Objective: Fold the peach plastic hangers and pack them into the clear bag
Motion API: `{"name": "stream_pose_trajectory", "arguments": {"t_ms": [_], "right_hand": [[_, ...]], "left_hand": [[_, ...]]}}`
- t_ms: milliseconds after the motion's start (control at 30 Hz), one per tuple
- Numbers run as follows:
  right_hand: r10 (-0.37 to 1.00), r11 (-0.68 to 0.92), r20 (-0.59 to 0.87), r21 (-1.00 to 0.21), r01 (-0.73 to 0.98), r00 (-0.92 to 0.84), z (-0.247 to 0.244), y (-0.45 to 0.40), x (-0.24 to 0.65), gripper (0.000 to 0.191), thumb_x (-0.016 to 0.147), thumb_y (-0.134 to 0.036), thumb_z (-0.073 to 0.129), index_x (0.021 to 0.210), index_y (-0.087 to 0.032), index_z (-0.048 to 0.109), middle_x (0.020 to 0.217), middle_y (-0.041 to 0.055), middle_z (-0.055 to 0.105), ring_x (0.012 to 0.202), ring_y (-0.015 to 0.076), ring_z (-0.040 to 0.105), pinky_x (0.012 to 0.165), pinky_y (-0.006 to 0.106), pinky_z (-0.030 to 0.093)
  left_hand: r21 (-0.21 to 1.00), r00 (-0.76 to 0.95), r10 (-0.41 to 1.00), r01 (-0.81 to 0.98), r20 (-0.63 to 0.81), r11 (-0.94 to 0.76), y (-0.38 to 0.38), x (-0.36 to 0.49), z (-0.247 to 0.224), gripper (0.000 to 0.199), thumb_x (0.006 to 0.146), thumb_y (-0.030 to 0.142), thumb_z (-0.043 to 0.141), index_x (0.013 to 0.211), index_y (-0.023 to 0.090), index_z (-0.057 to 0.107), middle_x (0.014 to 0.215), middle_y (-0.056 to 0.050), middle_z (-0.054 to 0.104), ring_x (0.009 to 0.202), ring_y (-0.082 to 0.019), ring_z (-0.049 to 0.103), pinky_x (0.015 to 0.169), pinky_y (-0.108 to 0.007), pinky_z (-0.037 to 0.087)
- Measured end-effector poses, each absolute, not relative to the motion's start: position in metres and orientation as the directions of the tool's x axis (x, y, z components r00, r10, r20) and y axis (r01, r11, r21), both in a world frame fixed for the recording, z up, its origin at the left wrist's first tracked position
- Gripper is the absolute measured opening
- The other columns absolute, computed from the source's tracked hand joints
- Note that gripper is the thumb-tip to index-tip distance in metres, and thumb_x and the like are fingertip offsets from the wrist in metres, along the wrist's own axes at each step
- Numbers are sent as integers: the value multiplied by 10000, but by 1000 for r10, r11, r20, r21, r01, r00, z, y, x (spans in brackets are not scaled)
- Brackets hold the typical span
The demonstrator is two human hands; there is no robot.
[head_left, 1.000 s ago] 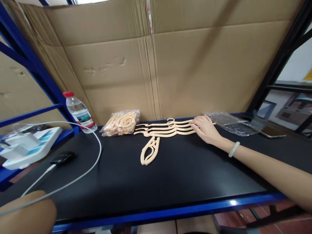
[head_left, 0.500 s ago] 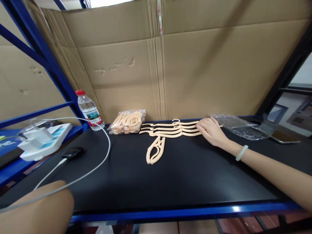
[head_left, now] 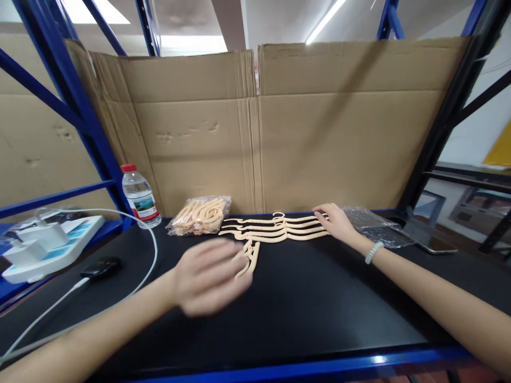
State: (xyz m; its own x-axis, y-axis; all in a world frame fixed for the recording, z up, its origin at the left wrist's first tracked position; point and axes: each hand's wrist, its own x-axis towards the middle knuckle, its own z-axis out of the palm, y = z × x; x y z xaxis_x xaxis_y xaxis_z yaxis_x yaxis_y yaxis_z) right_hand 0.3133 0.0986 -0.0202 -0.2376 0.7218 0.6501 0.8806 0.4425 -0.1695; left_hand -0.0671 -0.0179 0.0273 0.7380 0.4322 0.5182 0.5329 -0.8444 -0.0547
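Several peach-coloured clothes hangers point(head_left: 307, 233) lie unfolded in a close row on the black tabletop point(head_left: 303, 303). My right hand point(head_left: 337, 221) rests at their right ends, its fingers stretched out and touching the upper ones. A folded hanger point(head_left: 254, 259) of the same colour lies below the row. My left hand point(head_left: 213, 276), blurred by motion, is over the table with its fingers extended and nothing visible in it. It partly covers the folded hanger; whether they touch cannot be told.
A clear bag of folded hangers point(head_left: 202, 214) lies by the cardboard wall point(head_left: 191, 127), right of a red-capped water bottle point(head_left: 139, 197). Crumpled clear plastic point(head_left: 375, 229) and a phone point(head_left: 433, 243) are at right. A white power strip point(head_left: 51, 250), cable and small black device point(head_left: 101, 267) are at left.
My left hand has come into view, reaching rightward over the table to the folded hanger. My right hand stays at the row's right end. The camera has tilted upward.
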Motion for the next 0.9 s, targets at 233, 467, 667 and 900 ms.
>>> {"name": "stream_pose_trajectory", "arguments": {"t_ms": [233,467,667,900], "right_hand": [[843,459,370,-116,881,-391,-10,142,310,215,948,-330,565,1061,-160,632,1064,65,654,907,179,640,822,388,535],[860,482,190,3,876,-474,-3,149,300,256,941,-318,579,1140,-158,600,1121,74,627,921,189,636,791,383,551],[858,429,236,156,890,-456,2,139,295,259,943,-322,574,1151,-169,598,1160,82,612,975,204,621,825,403,539],[828,365,346,264,893,-441,10,124,287,212,938,-311,580,1079,-159,624,1112,70,631,985,206,615,861,422,513]], "left_hand": [[-115,597,747,798,293,-592,91,-33,44,236,945,203,460,1021,144,675,1020,-103,651,930,-220,641,865,-391,524],[-119,556,810,831,187,-543,139,-13,26,295,931,315,571,1188,169,577,1206,-97,595,1008,-220,617,848,-425,537],[-109,568,787,822,240,-559,128,-9,18,313,927,328,575,1191,159,578,1206,-88,594,1020,-238,614,850,-429,536],[31,439,843,882,310,-470,125,2,21,308,931,318,571,1201,169,570,1215,-100,591,1019,-224,613,856,-434,533]]}}
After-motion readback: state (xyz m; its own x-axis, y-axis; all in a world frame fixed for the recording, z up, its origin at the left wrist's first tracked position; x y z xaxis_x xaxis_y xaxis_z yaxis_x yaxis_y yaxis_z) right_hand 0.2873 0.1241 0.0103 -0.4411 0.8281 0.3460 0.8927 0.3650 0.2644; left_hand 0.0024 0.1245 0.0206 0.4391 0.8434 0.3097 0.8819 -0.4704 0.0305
